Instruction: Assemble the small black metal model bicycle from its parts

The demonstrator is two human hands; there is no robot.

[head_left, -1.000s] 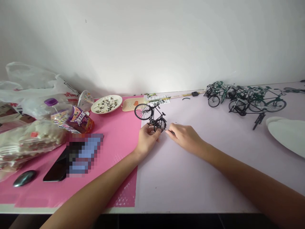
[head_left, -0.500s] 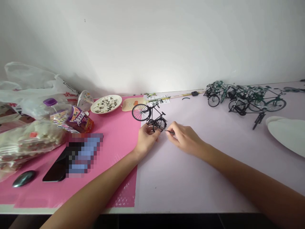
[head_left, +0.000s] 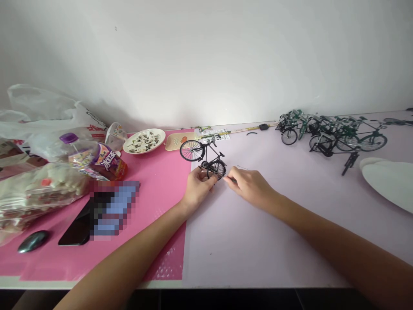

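Observation:
My left hand [head_left: 199, 186] grips a small black model bicycle [head_left: 206, 157] by its rear wheel, thumb on the near side. The bicycle is tilted, its front wheel raised toward the left and its saddle pointing right. Just right of the rear wheel, my right hand [head_left: 247, 183] is closed in a pinch on a thin, dark, slender piece, mostly hidden by the fingers. Its tip is close to the wheel's edge; whether it touches is not clear. A fine wire-like bit [head_left: 241, 167] shows behind the right hand.
Several green and black model bicycles [head_left: 335, 131] crowd the back right, near a white plate [head_left: 387, 181]. A patterned strip [head_left: 245, 129] lies along the wall. At left are a plate of small parts [head_left: 144, 141], a drink bottle [head_left: 93, 157], bags [head_left: 38, 185], a phone [head_left: 75, 226] and a mouse [head_left: 33, 242].
My right hand has shifted very slightly, and less of the thin piece shows beyond its fingertips. The model bicycle has tipped a little in my left hand, which keeps its hold.

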